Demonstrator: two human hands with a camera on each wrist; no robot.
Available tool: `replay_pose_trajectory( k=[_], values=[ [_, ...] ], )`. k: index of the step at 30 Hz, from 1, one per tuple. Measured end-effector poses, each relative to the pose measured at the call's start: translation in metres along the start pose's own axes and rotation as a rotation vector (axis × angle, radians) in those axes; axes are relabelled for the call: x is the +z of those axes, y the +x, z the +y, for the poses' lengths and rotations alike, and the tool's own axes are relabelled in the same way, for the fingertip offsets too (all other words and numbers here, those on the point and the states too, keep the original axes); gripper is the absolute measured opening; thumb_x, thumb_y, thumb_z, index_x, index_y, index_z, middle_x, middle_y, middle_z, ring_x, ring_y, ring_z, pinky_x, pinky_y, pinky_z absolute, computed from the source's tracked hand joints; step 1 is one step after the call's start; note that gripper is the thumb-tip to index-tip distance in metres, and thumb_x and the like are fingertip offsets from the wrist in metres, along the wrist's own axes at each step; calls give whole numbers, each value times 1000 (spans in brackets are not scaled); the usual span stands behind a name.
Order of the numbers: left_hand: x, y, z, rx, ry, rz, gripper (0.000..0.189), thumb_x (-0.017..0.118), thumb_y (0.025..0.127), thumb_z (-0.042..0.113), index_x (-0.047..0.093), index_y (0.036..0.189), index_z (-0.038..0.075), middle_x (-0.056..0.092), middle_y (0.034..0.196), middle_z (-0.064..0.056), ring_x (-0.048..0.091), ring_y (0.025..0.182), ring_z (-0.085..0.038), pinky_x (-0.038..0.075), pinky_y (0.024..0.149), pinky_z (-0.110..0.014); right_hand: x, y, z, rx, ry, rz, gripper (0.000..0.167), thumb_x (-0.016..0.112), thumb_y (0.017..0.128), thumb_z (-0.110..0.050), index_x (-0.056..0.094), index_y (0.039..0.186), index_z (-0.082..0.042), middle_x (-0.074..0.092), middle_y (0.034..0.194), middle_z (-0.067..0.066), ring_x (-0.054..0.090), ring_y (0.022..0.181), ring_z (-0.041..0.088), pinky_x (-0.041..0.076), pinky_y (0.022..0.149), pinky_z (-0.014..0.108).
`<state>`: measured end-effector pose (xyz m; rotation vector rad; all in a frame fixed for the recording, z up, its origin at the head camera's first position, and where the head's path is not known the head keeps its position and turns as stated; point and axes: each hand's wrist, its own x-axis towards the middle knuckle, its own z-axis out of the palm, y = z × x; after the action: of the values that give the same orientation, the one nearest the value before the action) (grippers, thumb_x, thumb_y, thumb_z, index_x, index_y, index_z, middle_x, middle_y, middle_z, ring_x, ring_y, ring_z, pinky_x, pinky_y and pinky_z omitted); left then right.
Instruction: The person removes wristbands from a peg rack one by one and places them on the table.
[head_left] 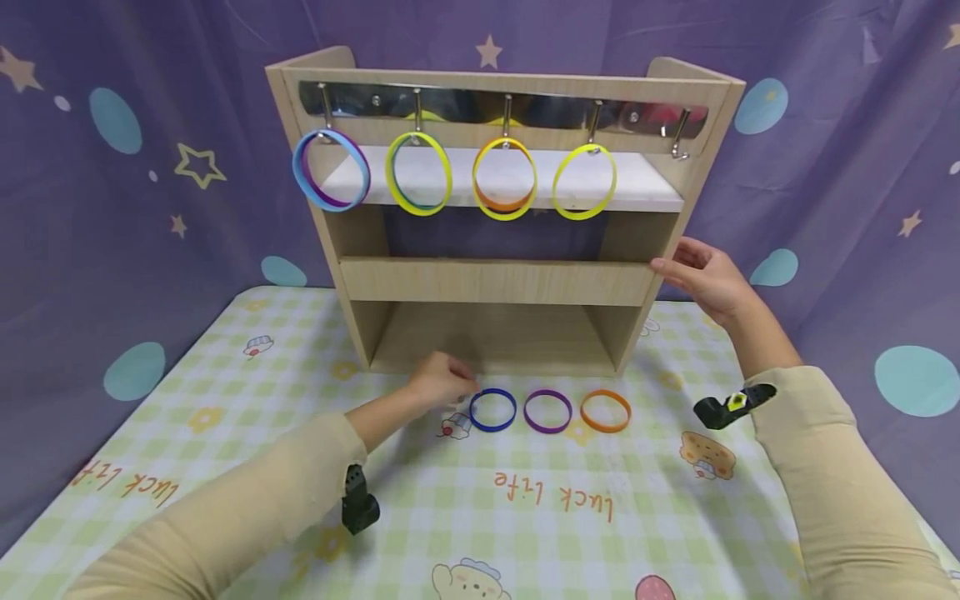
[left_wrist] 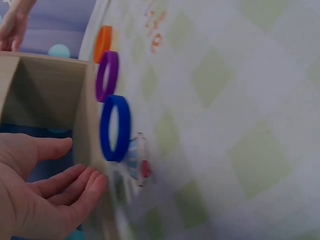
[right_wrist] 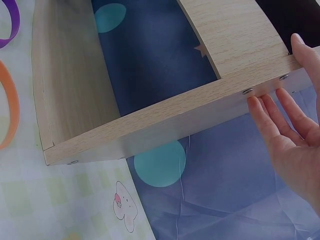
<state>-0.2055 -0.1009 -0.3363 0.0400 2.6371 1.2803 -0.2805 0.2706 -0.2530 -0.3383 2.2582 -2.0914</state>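
A dark blue wristband (head_left: 492, 410), a purple one (head_left: 548, 412) and an orange one (head_left: 606, 411) lie in a row before a wooden rack (head_left: 495, 282). My left hand (head_left: 442, 381) is just left of the blue band, close over the cloth; in the left wrist view its thumb and fingers stand apart with nothing between them. High on the rack's right side, my right hand (head_left: 708, 273) rests its thumb on the front edge, and its fingertips touch the outer face of the side panel (right_wrist: 175, 131).
From the rack's metal hook strip (head_left: 465, 107) hang a blue-and-purple pair (head_left: 331, 170), a yellow-and-teal pair (head_left: 418, 174), a yellow-and-orange pair (head_left: 505, 179) and a yellow band (head_left: 584, 182). The rightmost hook (head_left: 679, 137) is bare. A checked cloth (head_left: 420, 517) covers the table; a purple curtain (head_left: 187, 108) hangs behind.
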Motion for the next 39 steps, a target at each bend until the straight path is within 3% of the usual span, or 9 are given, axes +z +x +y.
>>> replay_pose_trajectory(
  k=[6, 13, 19, 25, 33, 39],
  values=[
    [-12, -3, 24, 86, 39, -3, 24, 71, 83, 16, 71, 102, 2, 72, 102, -14, 67, 91, -23, 58, 80, -29, -1, 1, 0, 1, 1, -2, 60, 65, 90, -8, 36, 142, -1, 64, 103, -15, 62, 95, -2, 54, 81, 10],
    [-25, -10, 62, 155, 106, -5, 24, 68, 88, 26, 72, 105, 9, 73, 105, -9, 66, 100, -23, 57, 81, -28, -1, 1, 0, 2, 3, -5, 60, 65, 90, -8, 36, 142, -1, 64, 103, -15, 62, 95, -2, 54, 81, 10],
    [-31, -15, 94, 215, 101, 2, 25, 67, 89, 26, 71, 109, 10, 71, 111, -7, 65, 107, -22, 57, 84, -30, -1, 1, 0, -2, 5, -11, 59, 65, 90, -8, 37, 141, -1, 65, 103, -15, 62, 96, -2, 54, 82, 10],
    [-32, -19, 123, 325, 111, 18, 28, 66, 91, 25, 69, 113, 9, 72, 110, -7, 66, 106, -20, 57, 87, -31, -1, 0, 0, -6, 1, -5, 56, 65, 90, -8, 39, 139, -2, 65, 102, -14, 62, 95, -1, 54, 82, 11],
    [-28, -26, 153, 483, 63, 87, 30, 66, 91, 22, 66, 116, 7, 72, 113, -6, 67, 104, -17, 57, 88, -26, 0, 1, 1, 1, -8, -7, 57, 66, 90, -9, 39, 140, -2, 65, 103, -15, 62, 96, -2, 54, 82, 10],
    [-26, -31, 169, 558, -2, 191, 32, 66, 90, 17, 63, 120, 6, 69, 119, -7, 67, 107, -17, 56, 93, -23, 0, 0, 0, 9, -27, 7, 54, 67, 90, -12, 42, 137, -6, 64, 103, -16, 62, 96, -2, 54, 82, 9]
  ],
)
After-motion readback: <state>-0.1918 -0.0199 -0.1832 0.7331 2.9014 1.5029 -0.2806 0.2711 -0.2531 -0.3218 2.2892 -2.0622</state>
